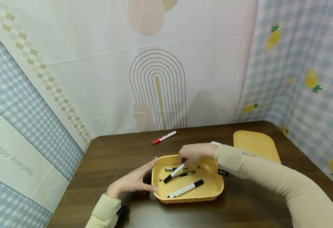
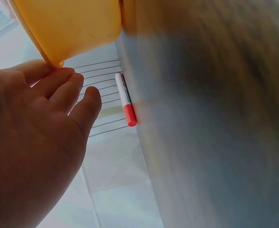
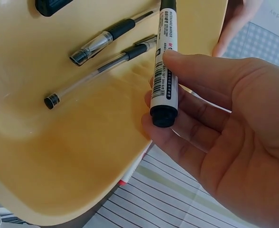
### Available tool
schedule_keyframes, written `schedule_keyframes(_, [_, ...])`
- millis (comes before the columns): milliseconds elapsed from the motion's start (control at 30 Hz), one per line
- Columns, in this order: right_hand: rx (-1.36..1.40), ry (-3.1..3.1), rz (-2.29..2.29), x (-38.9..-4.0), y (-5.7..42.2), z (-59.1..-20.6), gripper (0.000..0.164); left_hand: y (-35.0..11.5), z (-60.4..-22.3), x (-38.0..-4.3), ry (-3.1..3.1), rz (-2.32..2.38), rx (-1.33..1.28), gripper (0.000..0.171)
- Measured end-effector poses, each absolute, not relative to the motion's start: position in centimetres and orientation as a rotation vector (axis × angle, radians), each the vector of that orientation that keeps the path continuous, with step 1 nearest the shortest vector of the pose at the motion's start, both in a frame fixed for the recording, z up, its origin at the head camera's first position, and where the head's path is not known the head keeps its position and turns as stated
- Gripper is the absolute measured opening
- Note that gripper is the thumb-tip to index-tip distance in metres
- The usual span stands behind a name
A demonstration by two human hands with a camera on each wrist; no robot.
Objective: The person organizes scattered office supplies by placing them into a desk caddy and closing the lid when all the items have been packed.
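"Lower centre of frame, R hand [image 1: 194, 151] pinching marker [image 1: 175, 172] over box [image 1: 189, 200], yeah?"

"Yep. L hand [image 1: 133, 181], fingers spread, just touches it. If that pinch slips, marker prob hits pens [image 1: 187, 173]."

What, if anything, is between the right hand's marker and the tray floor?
Two pens lie in the tray, and the held marker crosses over both in the head view. Can't tell if they touch.
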State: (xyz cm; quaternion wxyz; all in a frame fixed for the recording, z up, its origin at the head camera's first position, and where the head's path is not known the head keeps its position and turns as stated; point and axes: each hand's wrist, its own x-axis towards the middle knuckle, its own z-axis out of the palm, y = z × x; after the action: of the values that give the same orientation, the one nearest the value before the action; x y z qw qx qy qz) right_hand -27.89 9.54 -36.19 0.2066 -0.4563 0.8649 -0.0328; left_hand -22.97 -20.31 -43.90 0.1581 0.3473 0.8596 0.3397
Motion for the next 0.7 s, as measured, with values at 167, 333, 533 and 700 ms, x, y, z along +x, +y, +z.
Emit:
schedule_keyframes(167, [-1.243,2.413,-0.082,-27.75,9.44,-36.29,0.008,-20.28,-43.89,-22.91,2.456,0.966,0.986,0.11])
schedule_keyframes(333, [-1.228,2.398,-0.079,-27.78,9.52,-36.37,0.008,-20.24,-43.81,-23.01,2.456,0.96,0.984,0.11])
schedule_keyframes(533, [-1.217,2.385,-0.061,-27.85,9.59,-36.34,0.007,-20.22,-43.8,-23.12,2.457,0.96,0.983,0.11])
schedule_keyframes(700, [-1.204,2.384,-0.041,-27.69,9.51,-36.19,0.007,-20.36,-43.97,-22.96,2.461,0.96,0.974,0.111])
